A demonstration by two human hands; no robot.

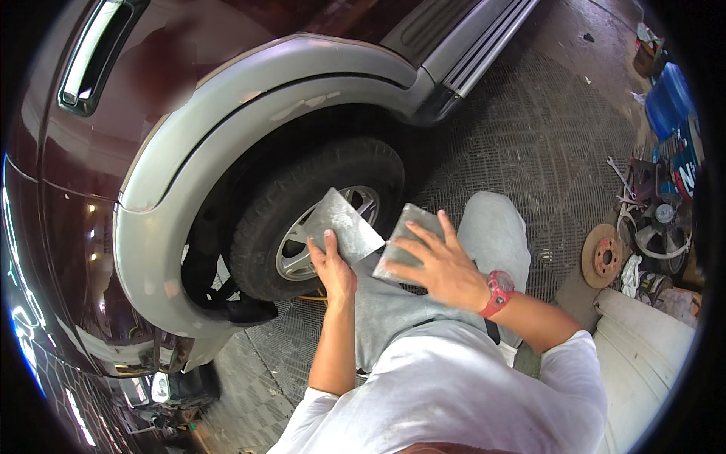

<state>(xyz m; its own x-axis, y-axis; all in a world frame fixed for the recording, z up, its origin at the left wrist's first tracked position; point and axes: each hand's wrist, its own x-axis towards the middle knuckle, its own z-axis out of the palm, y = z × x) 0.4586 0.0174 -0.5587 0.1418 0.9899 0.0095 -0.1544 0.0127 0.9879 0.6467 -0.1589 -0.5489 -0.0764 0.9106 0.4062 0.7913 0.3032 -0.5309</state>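
My left hand grips the lower edge of a thin, flat grey plate with whitish smears on it. Beside it, my right hand, with a red watch at the wrist, spreads its fingers over a second flat grey plate; its thumb is hidden. The near corners of the plates almost meet, and I cannot tell whether they touch. Beyond my hands stands a wheel with a black tire, under a grey wheel arch with patchy lighter spots on a dark red vehicle.
My grey-trousered knee rises right of my hands. A rusty brake disc, a wrench and a blue container lie along the right side. A white panel stands at lower right. Patterned flooring runs beside the vehicle's side step.
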